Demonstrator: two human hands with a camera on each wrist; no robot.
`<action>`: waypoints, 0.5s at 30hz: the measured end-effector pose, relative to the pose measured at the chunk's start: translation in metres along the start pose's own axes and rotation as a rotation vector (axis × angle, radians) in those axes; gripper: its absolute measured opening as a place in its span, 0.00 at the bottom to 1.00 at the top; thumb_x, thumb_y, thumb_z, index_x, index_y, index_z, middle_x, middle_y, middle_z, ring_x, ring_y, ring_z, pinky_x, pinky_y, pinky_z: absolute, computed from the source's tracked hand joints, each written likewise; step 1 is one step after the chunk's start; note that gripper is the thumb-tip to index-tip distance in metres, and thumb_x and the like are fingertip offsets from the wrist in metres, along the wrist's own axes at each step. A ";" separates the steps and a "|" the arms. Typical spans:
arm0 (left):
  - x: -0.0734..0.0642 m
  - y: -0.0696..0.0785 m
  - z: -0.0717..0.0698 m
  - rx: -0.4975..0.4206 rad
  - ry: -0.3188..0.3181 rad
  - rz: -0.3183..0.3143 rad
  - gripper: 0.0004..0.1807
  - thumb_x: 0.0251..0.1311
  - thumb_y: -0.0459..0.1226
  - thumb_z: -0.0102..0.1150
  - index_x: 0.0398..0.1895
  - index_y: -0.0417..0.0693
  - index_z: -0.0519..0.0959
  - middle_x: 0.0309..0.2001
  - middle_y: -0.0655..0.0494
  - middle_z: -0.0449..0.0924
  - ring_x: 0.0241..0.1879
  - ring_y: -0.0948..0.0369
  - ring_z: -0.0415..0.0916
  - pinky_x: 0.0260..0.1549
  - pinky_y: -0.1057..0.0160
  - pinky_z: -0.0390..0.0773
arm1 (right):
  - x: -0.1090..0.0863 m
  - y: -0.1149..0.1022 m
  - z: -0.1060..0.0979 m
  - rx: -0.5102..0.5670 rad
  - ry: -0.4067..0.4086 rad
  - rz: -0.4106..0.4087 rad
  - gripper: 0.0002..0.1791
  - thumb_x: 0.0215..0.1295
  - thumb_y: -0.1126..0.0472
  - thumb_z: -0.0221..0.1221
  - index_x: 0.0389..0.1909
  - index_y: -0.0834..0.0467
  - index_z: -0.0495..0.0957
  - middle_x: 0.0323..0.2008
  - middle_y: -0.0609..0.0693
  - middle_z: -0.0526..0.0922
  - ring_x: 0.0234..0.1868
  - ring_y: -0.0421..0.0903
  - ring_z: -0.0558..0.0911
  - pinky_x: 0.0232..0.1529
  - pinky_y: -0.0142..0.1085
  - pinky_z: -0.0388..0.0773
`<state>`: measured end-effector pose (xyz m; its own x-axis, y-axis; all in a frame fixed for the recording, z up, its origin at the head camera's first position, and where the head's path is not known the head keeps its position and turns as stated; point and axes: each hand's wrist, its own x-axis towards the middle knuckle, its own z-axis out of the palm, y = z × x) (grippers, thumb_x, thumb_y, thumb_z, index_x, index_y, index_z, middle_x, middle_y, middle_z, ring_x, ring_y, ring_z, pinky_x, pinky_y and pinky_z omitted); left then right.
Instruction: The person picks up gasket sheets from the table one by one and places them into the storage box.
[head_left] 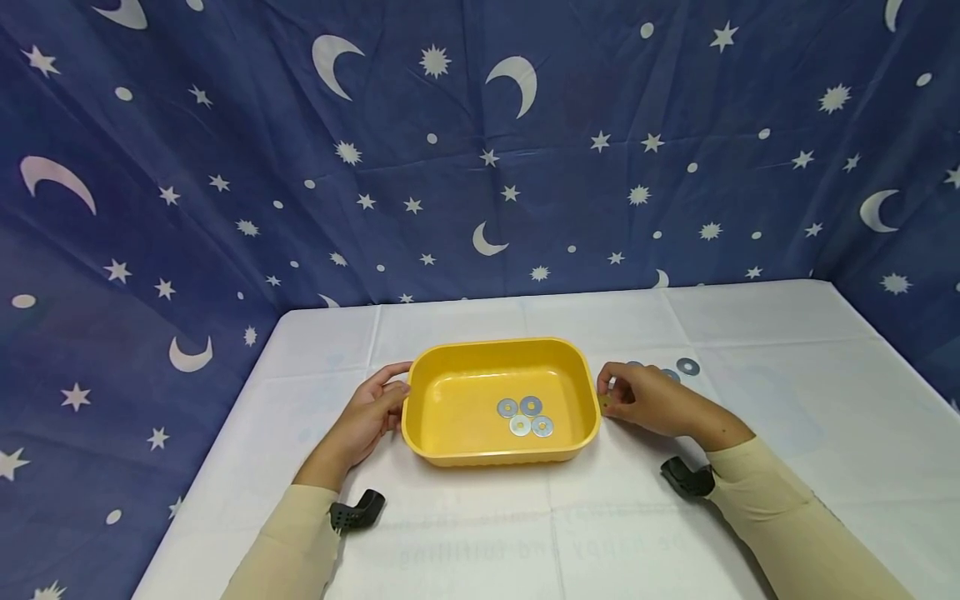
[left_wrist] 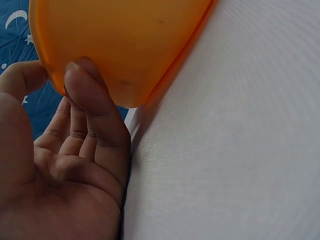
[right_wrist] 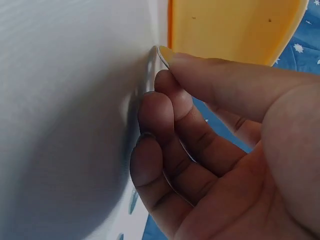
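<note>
A yellow tray point(head_left: 457, 450) with rounded corners stands on the white table. My left hand point(head_left: 371, 414) holds it at its left end, thumb and forefinger at the rim, as the left wrist view also shows. Four-sided in outline, the tray has several flat metal washers point(head_left: 520, 425) lying inside, right of its middle. Just outside the right end, my right hand point(head_left: 648, 400) pinches a washer point(right_wrist: 164, 56) on edge between thumb and forefinger, close to the tabletop. The other right fingers are curled in beneath it.
Behind the right hand, loose washers lie on the table, one of them a grey washer point(head_left: 687, 367) in plain sight and others partly hidden. A blue curtain point(head_left: 450, 167) with moons and stars hangs along the back and sides. Black bands point(head_left: 686, 479) sit on both wrists.
</note>
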<state>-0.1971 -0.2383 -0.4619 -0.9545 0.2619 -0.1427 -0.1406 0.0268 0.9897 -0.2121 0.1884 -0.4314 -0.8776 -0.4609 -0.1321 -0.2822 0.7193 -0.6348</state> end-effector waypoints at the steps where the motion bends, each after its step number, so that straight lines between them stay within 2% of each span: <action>1: 0.000 0.000 0.000 0.000 -0.001 0.000 0.29 0.73 0.40 0.52 0.74 0.48 0.60 0.37 0.58 0.79 0.25 0.65 0.74 0.25 0.71 0.78 | 0.000 -0.001 0.000 -0.001 0.002 -0.005 0.12 0.60 0.68 0.67 0.39 0.54 0.75 0.26 0.47 0.77 0.28 0.44 0.74 0.29 0.31 0.74; 8: 0.002 -0.001 0.000 -0.003 0.008 -0.006 0.29 0.72 0.40 0.52 0.73 0.48 0.61 0.39 0.56 0.79 0.25 0.64 0.75 0.26 0.71 0.79 | -0.005 -0.004 -0.006 0.015 0.026 -0.063 0.11 0.63 0.68 0.64 0.42 0.55 0.75 0.28 0.49 0.80 0.27 0.42 0.75 0.28 0.31 0.76; 15: 0.003 -0.001 -0.001 0.001 0.016 -0.022 0.29 0.72 0.40 0.52 0.74 0.48 0.61 0.40 0.56 0.80 0.26 0.63 0.75 0.26 0.70 0.79 | -0.005 -0.007 -0.008 0.009 0.060 -0.063 0.10 0.64 0.69 0.63 0.43 0.54 0.76 0.30 0.50 0.81 0.29 0.43 0.77 0.29 0.31 0.78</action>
<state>-0.1999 -0.2384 -0.4637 -0.9551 0.2462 -0.1647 -0.1616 0.0330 0.9863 -0.2086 0.1897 -0.4204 -0.8799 -0.4730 -0.0456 -0.3345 0.6846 -0.6476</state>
